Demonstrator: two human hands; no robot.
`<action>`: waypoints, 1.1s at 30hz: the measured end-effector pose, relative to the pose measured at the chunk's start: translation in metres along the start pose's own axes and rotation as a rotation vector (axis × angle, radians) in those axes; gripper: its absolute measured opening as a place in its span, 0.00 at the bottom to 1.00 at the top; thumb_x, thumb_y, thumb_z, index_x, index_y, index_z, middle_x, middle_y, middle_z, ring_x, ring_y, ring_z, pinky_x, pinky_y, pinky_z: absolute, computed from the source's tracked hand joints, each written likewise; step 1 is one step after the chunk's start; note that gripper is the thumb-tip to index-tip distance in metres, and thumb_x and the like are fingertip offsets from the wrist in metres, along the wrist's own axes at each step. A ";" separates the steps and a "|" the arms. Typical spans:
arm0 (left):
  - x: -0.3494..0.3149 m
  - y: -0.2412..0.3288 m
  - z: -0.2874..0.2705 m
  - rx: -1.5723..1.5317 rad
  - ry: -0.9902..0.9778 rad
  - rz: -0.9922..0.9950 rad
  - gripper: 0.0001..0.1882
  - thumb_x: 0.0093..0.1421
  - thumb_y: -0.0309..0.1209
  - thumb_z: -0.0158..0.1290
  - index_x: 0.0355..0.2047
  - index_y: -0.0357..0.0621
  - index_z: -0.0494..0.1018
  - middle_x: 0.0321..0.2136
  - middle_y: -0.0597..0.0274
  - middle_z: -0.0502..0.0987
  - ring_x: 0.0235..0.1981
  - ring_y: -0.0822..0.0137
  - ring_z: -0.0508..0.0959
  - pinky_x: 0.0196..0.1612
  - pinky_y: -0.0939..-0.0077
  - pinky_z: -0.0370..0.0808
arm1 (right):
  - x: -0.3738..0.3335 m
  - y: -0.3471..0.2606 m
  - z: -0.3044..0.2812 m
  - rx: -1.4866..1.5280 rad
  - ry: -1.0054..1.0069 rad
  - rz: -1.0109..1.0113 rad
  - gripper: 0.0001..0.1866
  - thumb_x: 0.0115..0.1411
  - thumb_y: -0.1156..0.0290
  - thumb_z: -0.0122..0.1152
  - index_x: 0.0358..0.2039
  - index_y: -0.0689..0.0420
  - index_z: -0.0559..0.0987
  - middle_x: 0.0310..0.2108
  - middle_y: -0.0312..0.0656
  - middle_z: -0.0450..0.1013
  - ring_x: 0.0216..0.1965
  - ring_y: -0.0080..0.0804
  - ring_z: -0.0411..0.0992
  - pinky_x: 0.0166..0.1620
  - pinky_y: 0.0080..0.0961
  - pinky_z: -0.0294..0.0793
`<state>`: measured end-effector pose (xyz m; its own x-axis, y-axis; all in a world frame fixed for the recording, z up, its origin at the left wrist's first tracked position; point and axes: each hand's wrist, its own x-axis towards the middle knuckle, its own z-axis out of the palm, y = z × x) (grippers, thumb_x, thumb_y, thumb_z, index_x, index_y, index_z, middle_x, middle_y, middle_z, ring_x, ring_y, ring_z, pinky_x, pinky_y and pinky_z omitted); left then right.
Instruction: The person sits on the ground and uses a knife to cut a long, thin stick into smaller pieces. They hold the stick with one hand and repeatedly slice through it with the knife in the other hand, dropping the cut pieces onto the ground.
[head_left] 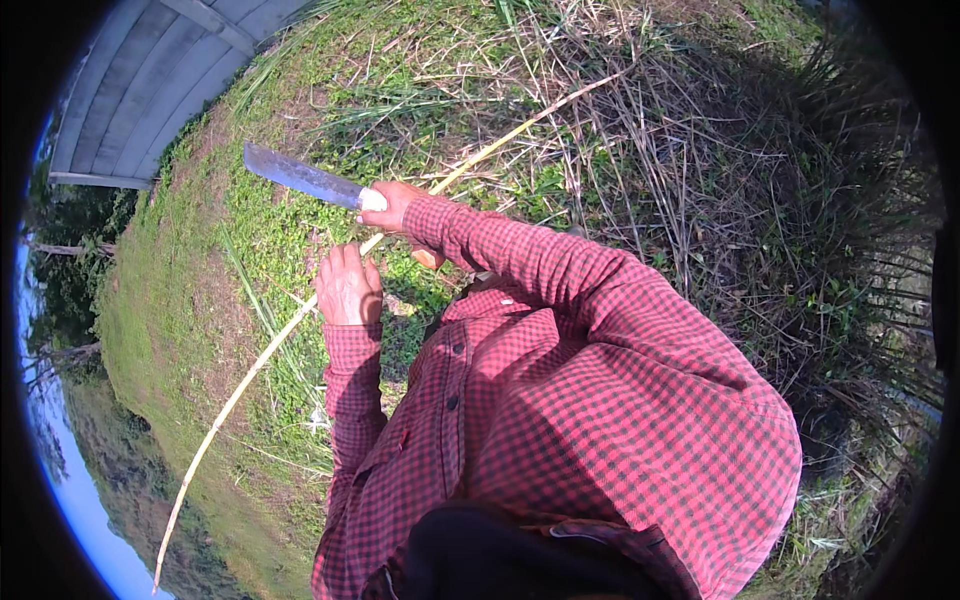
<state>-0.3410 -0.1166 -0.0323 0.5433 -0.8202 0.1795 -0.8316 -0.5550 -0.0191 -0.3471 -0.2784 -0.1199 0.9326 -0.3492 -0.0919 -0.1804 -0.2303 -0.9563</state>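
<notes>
My left hand (pixel 348 285) is closed over a long, thin pale-yellow stalk (pixel 228 408), thumb side toward the right hand. The stalk bends from the lower left up to the dry grass at the upper right. Just above, my right hand (pixel 396 206) grips a machete (pixel 305 180), its broad dark blade pointing to the left. A pale piece shows where blade meets grip, and an orange-brown end of the handle (pixel 428 258) sticks out below the wrist. The stalk passes behind my right hand and wrist, so whether they touch cannot be told.
Low green plants (pixel 285 215) cover the ground around my hands. Cut dry stems (pixel 650 165) lie heaped at the upper right, beside dark tall grass (pixel 860 150). A grey panelled wall (pixel 165 85) stands at the upper left. Trees and a hillside (pixel 130 470) lie beyond on the left.
</notes>
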 end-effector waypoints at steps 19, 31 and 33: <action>-0.095 -0.105 0.047 -0.319 -0.437 -0.337 0.17 0.55 0.47 0.44 0.27 0.47 0.72 0.13 0.52 0.68 0.17 0.52 0.70 0.23 0.63 0.65 | -0.094 0.181 -0.221 0.269 0.704 0.584 0.17 0.44 0.59 0.63 0.30 0.58 0.76 0.14 0.35 0.67 0.12 0.24 0.63 0.16 0.23 0.62; -0.093 -0.101 0.078 -0.566 -0.386 -0.355 0.17 0.56 0.43 0.46 0.22 0.42 0.70 0.10 0.62 0.62 0.13 0.69 0.61 0.20 0.72 0.61 | -0.127 0.161 -0.179 0.071 0.197 0.586 0.23 0.43 0.55 0.62 0.35 0.58 0.74 0.19 0.37 0.71 0.20 0.25 0.68 0.24 0.24 0.66; -0.094 -0.101 0.079 -0.516 -0.414 -0.358 0.18 0.56 0.44 0.46 0.21 0.42 0.69 0.09 0.61 0.61 0.13 0.68 0.59 0.20 0.71 0.60 | -0.138 0.146 -0.169 0.166 0.062 0.515 0.23 0.44 0.54 0.62 0.35 0.57 0.74 0.18 0.37 0.70 0.19 0.24 0.67 0.24 0.24 0.65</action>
<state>-0.2987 0.0052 -0.1250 0.7048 -0.6438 -0.2980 -0.4893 -0.7453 0.4530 -0.5552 -0.4168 -0.1997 0.7152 -0.4334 -0.5483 -0.5525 0.1299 -0.8233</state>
